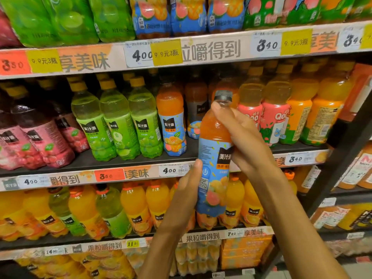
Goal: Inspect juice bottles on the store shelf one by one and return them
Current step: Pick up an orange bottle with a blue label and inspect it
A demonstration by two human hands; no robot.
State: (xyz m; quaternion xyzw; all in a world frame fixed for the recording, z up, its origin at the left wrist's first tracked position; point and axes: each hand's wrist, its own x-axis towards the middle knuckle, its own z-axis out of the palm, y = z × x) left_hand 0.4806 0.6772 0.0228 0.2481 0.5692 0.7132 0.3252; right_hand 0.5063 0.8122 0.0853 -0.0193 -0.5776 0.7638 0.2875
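1. Setting: a store aisle with a tiered shelf (141,158) of bottled juice, seen from close in front; price strips with printed tags run along each tier's edge.
2. Top tier: green bottles (66,21) at left, blue-labelled bottles (187,15) in the middle, only their lower parts in view.
3. Middle tier: pink bottles (40,137) at left, then three pale green bottles (116,125), then one orange bottle with a blue label (173,121); a gap follows it, with a second such bottle set further back. Orange bottles with pink labels (275,115) stand to the right.
4. Lower tier: yellow-orange bottles (136,206) with a few green ones among them.
5. Held bottle (213,158): orange juice, blue label, dark cap, upright with a slight tilt, in the air in front of the middle tier's gap and price strip.
6. Left hand (189,188): grips the bottle's lower half from the left, thumb lying up the label's edge.
7. Right hand (241,135): wraps the bottle's upper half from the right, thumb pressed just under the cap.
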